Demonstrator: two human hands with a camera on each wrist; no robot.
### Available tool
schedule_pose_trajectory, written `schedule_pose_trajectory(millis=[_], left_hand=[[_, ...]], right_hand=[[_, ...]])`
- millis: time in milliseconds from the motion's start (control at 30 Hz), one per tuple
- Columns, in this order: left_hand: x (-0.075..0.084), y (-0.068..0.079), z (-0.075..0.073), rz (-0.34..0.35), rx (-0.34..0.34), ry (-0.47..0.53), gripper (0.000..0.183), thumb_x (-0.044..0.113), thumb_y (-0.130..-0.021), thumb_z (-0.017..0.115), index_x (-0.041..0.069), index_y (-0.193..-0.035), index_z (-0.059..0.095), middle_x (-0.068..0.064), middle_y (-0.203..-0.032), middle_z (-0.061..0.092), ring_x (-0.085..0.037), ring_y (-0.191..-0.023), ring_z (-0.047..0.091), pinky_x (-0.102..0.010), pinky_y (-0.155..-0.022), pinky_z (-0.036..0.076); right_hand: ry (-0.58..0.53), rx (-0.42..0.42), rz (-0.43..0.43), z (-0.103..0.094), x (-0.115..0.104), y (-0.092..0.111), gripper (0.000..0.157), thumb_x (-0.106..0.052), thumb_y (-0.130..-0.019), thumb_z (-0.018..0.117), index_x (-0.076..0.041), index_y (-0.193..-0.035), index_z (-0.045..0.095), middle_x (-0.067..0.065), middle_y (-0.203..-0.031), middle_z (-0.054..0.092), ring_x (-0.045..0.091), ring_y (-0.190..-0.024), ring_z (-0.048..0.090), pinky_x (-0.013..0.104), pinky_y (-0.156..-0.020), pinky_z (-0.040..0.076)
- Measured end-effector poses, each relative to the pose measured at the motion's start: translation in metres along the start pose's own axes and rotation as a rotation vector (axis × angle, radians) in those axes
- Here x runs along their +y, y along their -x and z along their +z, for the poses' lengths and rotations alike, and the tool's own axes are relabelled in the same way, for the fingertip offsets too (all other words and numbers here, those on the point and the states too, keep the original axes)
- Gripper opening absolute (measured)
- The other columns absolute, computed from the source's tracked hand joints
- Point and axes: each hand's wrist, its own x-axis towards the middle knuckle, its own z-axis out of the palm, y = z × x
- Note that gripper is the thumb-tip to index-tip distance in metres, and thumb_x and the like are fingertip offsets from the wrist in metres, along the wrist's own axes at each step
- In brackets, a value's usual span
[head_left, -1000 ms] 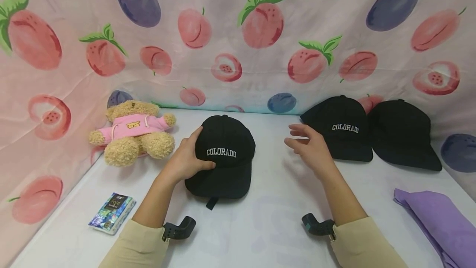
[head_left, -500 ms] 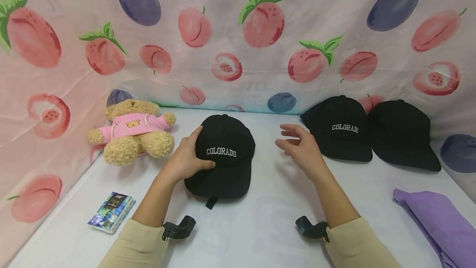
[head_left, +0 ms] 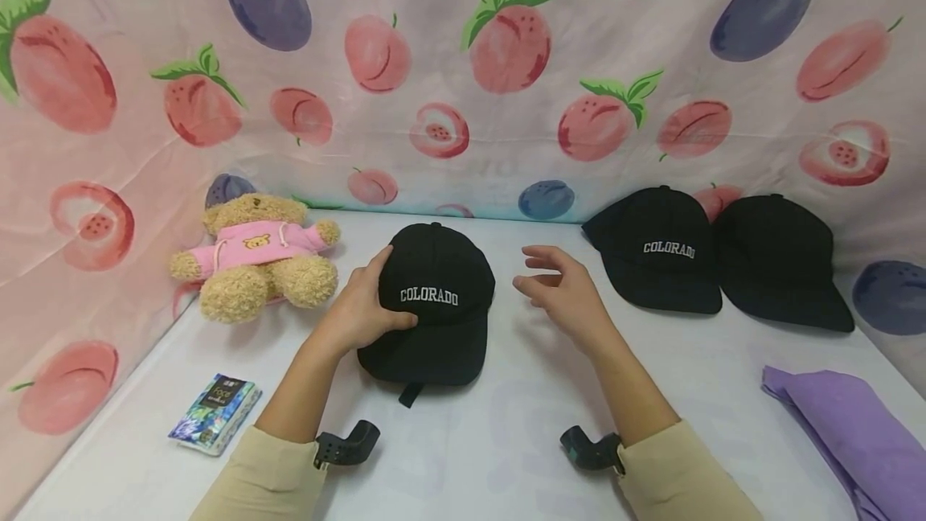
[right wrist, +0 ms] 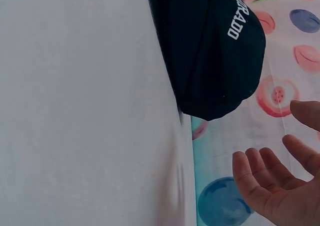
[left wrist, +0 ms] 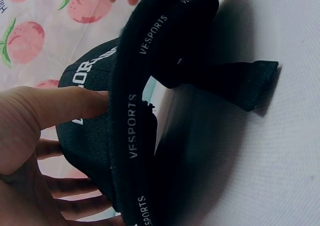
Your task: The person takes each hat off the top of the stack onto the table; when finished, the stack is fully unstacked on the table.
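Observation:
A black baseball cap [head_left: 441,264] with white COLORADO lettering stands mid-table, its brim toward me and a strap end [head_left: 410,395] sticking out below. My left hand [head_left: 364,308] grips its left side, thumb across the front by the brim and fingers along the side. In the left wrist view the cap's inner band [left wrist: 132,116] shows VESPORTS lettering. To the right of that cap, apart from it, my right hand [head_left: 563,292] hovers with loosely bent fingers and nothing in them. The right wrist view shows those fingers [right wrist: 245,176] spread in the air.
Two more black caps, one lettered [head_left: 661,264] and one plain [head_left: 781,264], sit at the back right. A teddy bear [head_left: 256,256] in pink leans at the left. Nearer lie a tissue pack [head_left: 215,414] and folded purple cloth [head_left: 854,432]. Fruit-print fabric [head_left: 434,38] hangs behind.
My right hand has moved left, away from the caps at the right and closer to the middle cap. The left hand and its cap have stayed in place.

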Motion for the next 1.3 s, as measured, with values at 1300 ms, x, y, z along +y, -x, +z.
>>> schedule_pose_trajectory(millis=[1300], left_hand=[[0.002, 0.001, -0.001, -0.047, -0.020, 0.006, 0.110, 0.025, -0.083, 0.084, 0.008, -0.166, 0.014, -0.033, -0.156, 0.036, -0.047, -0.143, 0.040, -0.066, -0.115, 0.036]], right_hand=[[-0.151, -0.212, 0.180, 0.049, -0.003, 0.002, 0.080, -0.012, -0.091, 0.074, -0.017, -0.160, 0.033, 0.022, -0.154, 0.043, 0.042, -0.125, 0.062, 0.050, -0.085, 0.062]])
